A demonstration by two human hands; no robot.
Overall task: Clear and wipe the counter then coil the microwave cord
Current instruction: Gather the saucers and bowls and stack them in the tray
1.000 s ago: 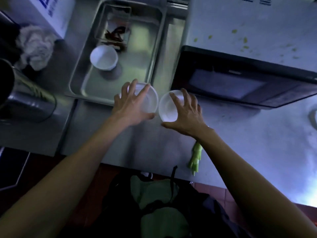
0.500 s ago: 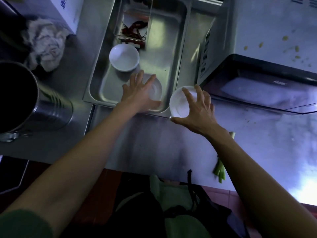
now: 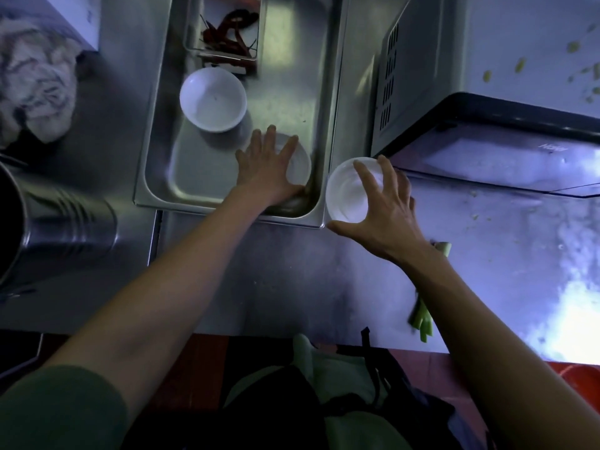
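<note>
The left hand (image 3: pixel 268 172) reached into the steel tray (image 3: pixel 156 177), its grip spread over a white bowl (image 3: pixel 300 165) at the tray's near right corner, fingers draped across the rim; whether they clasped it could not be told. The right hand (image 3: pixel 386 209) held a second white bowl (image 3: pixel 347 193) from above, thumb and fingers curled round its rim, just beside the tray's right edge and over the bench (image 3: pixel 276 280). A third bowl (image 3: pixel 212 99) sat farther back in the tray, apart from both hands. The microwave (image 3: pixel 487 76) stood right of the tray, and green stalks (image 3: pixel 422 323) lay on the bench beneath the right forearm.
</note>
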